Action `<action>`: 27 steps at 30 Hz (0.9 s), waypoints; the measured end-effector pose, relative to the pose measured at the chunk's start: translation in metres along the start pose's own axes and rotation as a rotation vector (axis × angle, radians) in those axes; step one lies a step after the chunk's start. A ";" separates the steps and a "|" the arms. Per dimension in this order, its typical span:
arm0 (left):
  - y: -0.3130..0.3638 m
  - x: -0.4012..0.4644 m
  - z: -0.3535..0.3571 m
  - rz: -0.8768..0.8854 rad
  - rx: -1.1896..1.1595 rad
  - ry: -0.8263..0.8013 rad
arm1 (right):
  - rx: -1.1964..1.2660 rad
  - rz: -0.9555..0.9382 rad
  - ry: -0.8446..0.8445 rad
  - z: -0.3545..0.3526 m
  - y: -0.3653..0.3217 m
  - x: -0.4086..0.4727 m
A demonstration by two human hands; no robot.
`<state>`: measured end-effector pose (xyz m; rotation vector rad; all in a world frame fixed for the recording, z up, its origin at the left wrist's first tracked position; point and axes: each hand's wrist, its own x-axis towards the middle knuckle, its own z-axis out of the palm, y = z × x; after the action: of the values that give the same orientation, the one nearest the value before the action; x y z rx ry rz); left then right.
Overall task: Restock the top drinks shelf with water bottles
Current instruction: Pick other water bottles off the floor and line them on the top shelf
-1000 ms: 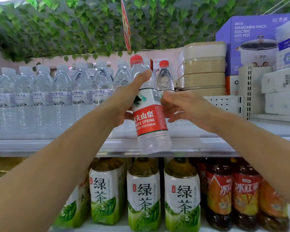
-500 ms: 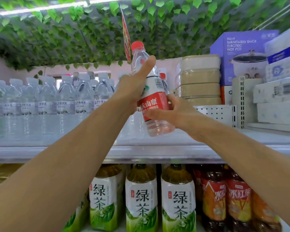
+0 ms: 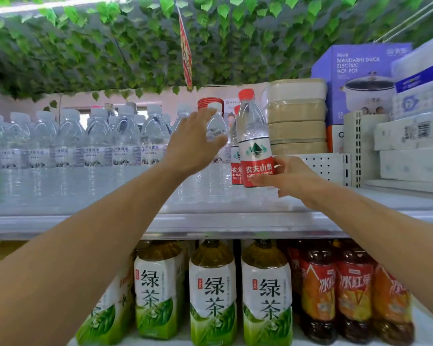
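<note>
Red-capped and red-labelled, a clear plastic water bottle (image 3: 254, 141) stands upright on the top shelf (image 3: 235, 221), gripped low on its label by the right hand (image 3: 289, 177). Left hand (image 3: 194, 143) reaches out beside it, fingers spread wide, holding nothing, before white-capped bottles (image 3: 98, 143).

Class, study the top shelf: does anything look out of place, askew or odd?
Mildly. The right hand holds a red-capped bottle upright, a matching one behind it, beside a row of white-capped bottles with blue labels. The left hand hovers open. Nothing looks spilled or damaged.
</note>
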<state>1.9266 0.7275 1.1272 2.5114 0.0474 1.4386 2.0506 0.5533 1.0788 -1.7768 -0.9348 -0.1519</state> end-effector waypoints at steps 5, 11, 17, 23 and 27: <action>-0.027 -0.018 0.027 0.094 0.342 -0.049 | 0.041 0.076 -0.030 0.002 0.007 0.012; -0.040 -0.031 0.051 0.101 0.401 0.029 | 0.028 0.062 -0.052 0.011 0.008 0.021; -0.043 -0.030 0.052 0.097 0.385 0.047 | -0.061 0.019 0.001 0.025 0.006 0.029; -0.044 -0.029 0.055 0.100 0.372 0.058 | -0.073 -0.002 0.021 0.029 0.005 0.028; -0.045 -0.029 0.056 0.101 0.358 0.061 | -0.091 0.001 0.008 0.030 0.004 0.025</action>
<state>1.9637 0.7555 1.0650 2.7838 0.2086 1.6770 2.0609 0.5911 1.0762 -1.8591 -0.9342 -0.2031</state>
